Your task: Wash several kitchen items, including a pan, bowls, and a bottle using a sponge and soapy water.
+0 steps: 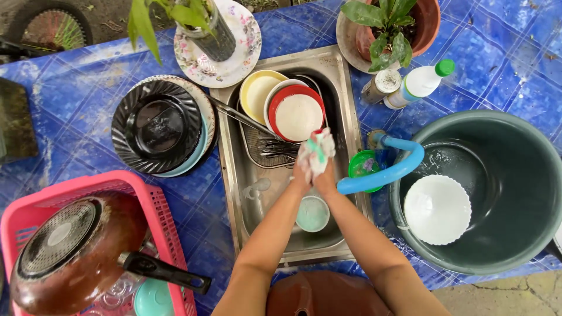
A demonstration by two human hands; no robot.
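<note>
Both my hands meet over the steel sink [231, 169] and squeeze a soapy white cloth with green and red marks [317, 151]. My left hand [301, 174] grips it from the left, my right hand [325, 177] from the right. Below them in the basin lies a small pale green bowl [312, 213]. Just beyond the cloth stand a red-rimmed white plate [297, 115] and a yellow bowl [256, 92], with a wire rack and cutlery [270, 149] beside them.
A blue hose [391, 169] bends toward a large grey tub [515, 175] holding water and a white bowl [437, 208]. Stacked black plates [158, 126] lie left of the sink. A pink basket [161, 205] holds an upturned pan [76, 251]. A bottle [418, 83] and potted plants [389, 29] stand behind.
</note>
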